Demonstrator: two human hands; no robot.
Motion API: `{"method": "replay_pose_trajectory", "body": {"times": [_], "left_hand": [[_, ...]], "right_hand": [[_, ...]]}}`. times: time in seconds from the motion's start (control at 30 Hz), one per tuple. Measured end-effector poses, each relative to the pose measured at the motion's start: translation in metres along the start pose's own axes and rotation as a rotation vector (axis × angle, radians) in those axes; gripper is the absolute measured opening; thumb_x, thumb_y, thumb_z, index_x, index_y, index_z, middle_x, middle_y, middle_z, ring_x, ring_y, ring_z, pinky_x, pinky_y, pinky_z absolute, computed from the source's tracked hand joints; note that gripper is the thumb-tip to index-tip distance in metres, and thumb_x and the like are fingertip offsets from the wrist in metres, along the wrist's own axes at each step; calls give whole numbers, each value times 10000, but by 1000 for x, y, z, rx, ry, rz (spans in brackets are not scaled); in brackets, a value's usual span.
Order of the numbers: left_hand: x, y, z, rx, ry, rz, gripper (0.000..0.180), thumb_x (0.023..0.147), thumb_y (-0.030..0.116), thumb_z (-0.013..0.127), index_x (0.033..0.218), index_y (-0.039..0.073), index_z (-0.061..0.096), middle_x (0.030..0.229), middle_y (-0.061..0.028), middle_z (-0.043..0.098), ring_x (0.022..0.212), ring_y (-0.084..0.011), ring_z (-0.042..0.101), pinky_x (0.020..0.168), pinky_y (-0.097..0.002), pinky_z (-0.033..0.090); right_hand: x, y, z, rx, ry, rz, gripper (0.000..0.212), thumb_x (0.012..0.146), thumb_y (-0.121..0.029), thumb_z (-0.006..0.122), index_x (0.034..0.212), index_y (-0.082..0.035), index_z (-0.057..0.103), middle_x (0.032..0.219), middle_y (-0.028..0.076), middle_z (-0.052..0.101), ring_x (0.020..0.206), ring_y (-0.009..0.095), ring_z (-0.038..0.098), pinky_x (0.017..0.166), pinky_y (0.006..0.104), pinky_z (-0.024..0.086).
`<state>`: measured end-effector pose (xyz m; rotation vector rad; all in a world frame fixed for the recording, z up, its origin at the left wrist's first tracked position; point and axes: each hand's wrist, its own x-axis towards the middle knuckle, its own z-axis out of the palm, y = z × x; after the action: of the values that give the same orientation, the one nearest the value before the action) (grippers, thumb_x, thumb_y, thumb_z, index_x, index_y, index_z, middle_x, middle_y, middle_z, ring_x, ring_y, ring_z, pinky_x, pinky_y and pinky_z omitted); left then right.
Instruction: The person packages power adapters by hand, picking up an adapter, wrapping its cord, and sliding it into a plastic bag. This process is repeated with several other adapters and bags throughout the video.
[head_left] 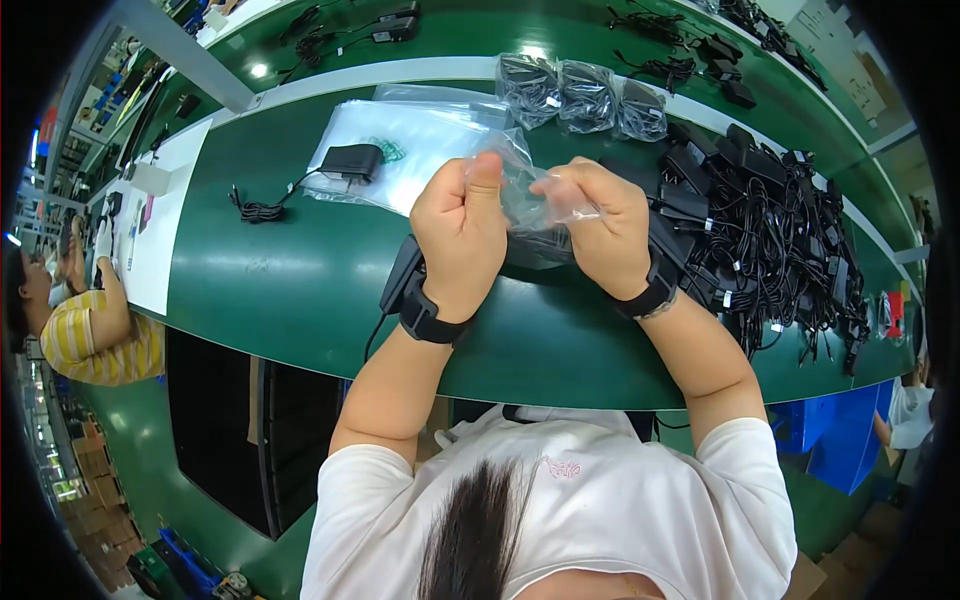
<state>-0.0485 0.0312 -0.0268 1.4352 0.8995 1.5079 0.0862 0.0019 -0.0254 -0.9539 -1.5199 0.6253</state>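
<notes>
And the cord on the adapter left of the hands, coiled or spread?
Coiled: the cord lies in a compact bundle, with a short stretch reaching the adapter.

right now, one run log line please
left hand: gripping clear bag | right hand: gripping clear bag | right side: black adapter pile

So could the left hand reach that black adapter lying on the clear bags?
Probably yes: the adapter sits ahead and left of the left hand, with nothing visible between them, though it would first have to let go of the held bag.
</notes>
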Motion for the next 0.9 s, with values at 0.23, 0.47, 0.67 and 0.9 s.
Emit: {"method": "replay_pose_trajectory", "body": {"times": [0.23,0.47,0.67,0.9], "left_hand": [[4,-6,2,-138,-74,-127,266,881,260,566,758,25,543,592,9,519,534,-39,470,506,-195,379],[3,-8,-1,23,-150,-165,353,828,277,639,608,16,547,546,-11,541,500,-71,478,460,-208,374],[1,-6,-2,262,-24,92,301,869,256,581,710,1,587,574,-11,550,498,-84,512,474,-215,394],[0,0,-2,103,-74,-38,273,876,274,566,910,7,611,611,-24,570,534,-78,546,494,-204,406]], "right_hand": [[4,-7,-2,58,58,211,164,891,-132,511,828,-9,599,630,-8,532,480,20,446,442,171,348],[3,6,-5,-42,51,142,191,903,-173,504,873,-5,591,699,3,553,503,39,475,457,178,382],[15,-7,-16,343,95,188,216,879,-200,555,860,13,581,782,65,599,661,129,563,660,250,454],[38,-7,-60,620,-147,1,276,912,-267,493,949,-3,566,887,90,620,826,159,589,784,272,447]]}}
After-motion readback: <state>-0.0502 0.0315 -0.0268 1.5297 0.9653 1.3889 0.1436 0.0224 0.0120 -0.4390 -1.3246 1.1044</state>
